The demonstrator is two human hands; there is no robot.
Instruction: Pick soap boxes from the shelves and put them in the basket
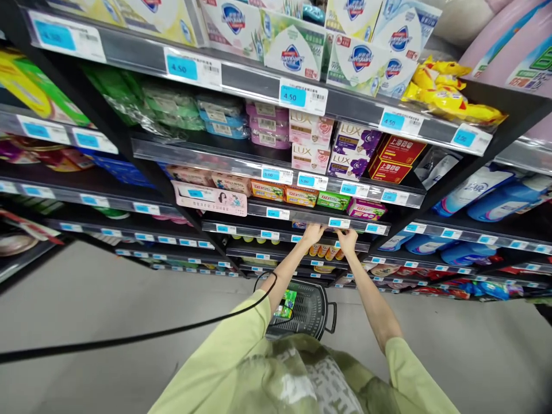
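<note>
Both my arms stretch forward to a low shelf of a shop rack. My left hand (311,233) and my right hand (347,240) sit side by side at the shelf's front rail (302,236), right below a blue price tag (339,223). The fingers reach in over the rail and are mostly hidden; I cannot see anything in them. Small orange packs (323,251) lie on the shelf just beneath the hands. One shelf up stand small soap boxes, orange (267,190), green (333,200) and pink (365,208).
A dark shopping basket (308,313) with green packs inside stands on the grey floor below my arms. Higher shelves hold LUX boxes (310,141), red boxes (394,158) and white soap packs (293,49). Blue refill pouches (487,192) fill the right rack. A black cable (129,338) crosses the left.
</note>
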